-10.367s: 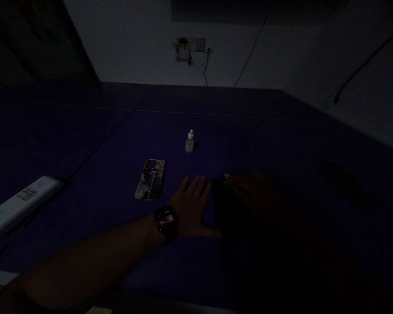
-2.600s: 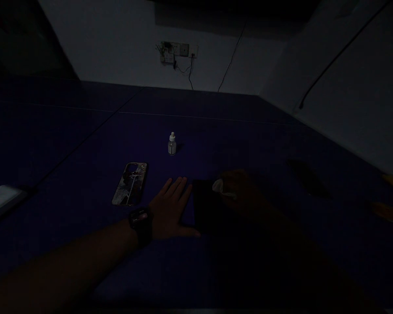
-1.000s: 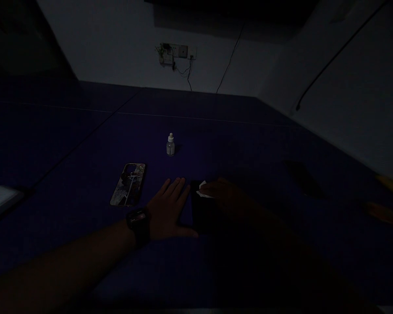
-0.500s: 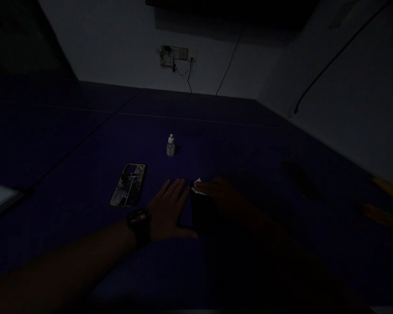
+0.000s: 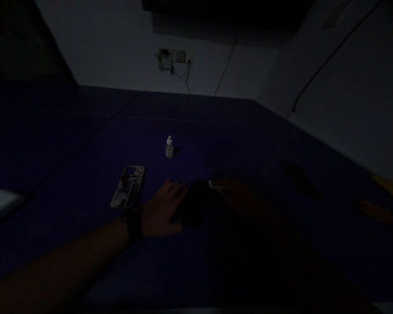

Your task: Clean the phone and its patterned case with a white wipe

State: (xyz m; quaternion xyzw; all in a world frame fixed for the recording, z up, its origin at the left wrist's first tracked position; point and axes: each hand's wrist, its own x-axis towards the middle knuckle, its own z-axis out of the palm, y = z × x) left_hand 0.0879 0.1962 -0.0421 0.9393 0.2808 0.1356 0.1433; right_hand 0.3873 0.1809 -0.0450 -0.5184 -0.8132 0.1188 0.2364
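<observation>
Left hand [image 5: 162, 213] was at the left edge of the slab [image 5: 195, 204], fingers bent; whether they gripped, could not tell. Right hand [image 5: 236, 196] pinched a wipe [image 5: 211, 185]. Slab was between the hands, case [image 5: 127, 187] left, bottle [image 5: 169, 150] beyond.

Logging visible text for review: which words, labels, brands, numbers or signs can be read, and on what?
None can be read.
Bottle label: too small.
White box: marks too faint.
Phone case: pattern, no legible words.
Watch: too dark.
Dark slab: too dark to tell.
</observation>
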